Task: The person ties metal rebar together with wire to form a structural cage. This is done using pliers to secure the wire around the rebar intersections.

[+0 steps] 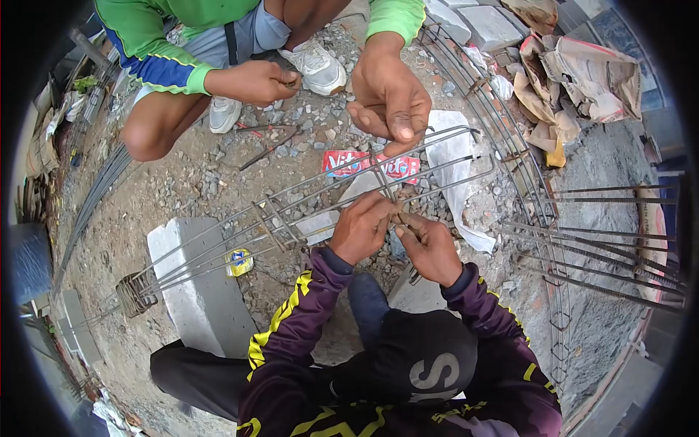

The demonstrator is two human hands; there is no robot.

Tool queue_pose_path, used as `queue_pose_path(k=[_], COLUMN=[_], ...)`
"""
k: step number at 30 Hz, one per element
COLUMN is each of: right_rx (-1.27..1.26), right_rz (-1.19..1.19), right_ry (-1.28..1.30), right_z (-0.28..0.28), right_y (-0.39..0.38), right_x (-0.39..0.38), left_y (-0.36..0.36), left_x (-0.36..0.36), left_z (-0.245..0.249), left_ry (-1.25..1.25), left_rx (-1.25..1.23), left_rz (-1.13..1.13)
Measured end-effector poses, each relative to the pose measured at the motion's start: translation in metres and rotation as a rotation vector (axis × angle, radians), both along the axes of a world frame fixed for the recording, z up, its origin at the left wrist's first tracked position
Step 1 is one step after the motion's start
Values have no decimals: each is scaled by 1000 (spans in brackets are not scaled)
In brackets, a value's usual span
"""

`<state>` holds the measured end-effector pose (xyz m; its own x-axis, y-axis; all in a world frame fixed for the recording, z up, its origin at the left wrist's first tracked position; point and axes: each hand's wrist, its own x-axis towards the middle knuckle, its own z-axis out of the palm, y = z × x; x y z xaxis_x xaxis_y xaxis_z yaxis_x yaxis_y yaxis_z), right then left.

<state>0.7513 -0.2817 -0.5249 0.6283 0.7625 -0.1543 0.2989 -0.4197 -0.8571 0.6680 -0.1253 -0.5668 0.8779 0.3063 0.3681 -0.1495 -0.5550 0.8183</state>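
Observation:
A long rebar cage (pixel 240 231) of thin steel bars with square stirrups lies across in front of me. My left hand (pixel 364 227) is closed at the cage's near bar, beside a stirrup (pixel 381 175). Right by it, my right hand (pixel 428 249) is closed too, thumb and fingers pinched together, fingertips nearly meeting those of the left. What lies between the fingers is too small to make out. Across the cage, a co-worker's hand (pixel 393 95) hangs half open over the bars. Their other hand (pixel 258 81) pinches something small.
A concrete block (pixel 193 284) sits under the cage at left, near bunched stirrups (pixel 136 293). Pliers (pixel 271 146) and a red wrapper (pixel 371 167) lie on gravel. Another rebar cage (pixel 510 146) curves along the right, with rebar ends (pixel 619 251) jutting out. Torn paper bags (pixel 582 76) lie behind.

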Motion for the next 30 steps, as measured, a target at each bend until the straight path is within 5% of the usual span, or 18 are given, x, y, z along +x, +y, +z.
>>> queue_pose_path(k=[4,12,16,20,24,27,29,30], right_rx=[88,-192,-96,-221,3,18,389,503], right_rz=[-44,336,391,85,-271,-402,-223,-266], right_ry=[-28,-713,-725,-371,174,914,1578,1664], right_z=[-11,32,45,40,-19,-29,-41,-48], right_y=[-15,17,41,44,2,-7,-20,-23], right_x=[3,0,20,30,31,9,0,-8], left_y=[-2,-1,-5,-15,-11,-12,-10,-7], left_x=[0,-2,-6,-2,-2,-2,-4,-6], left_z=[-10,-16,-10,-11,-8,-22,-14,-6], left_ry=[31,32,100,80,123,56,48,75], left_rx=[-28,-34,17,-54,-79,-95,-88,-92], left_rz=[29,9,76,204,144,130,109,99])
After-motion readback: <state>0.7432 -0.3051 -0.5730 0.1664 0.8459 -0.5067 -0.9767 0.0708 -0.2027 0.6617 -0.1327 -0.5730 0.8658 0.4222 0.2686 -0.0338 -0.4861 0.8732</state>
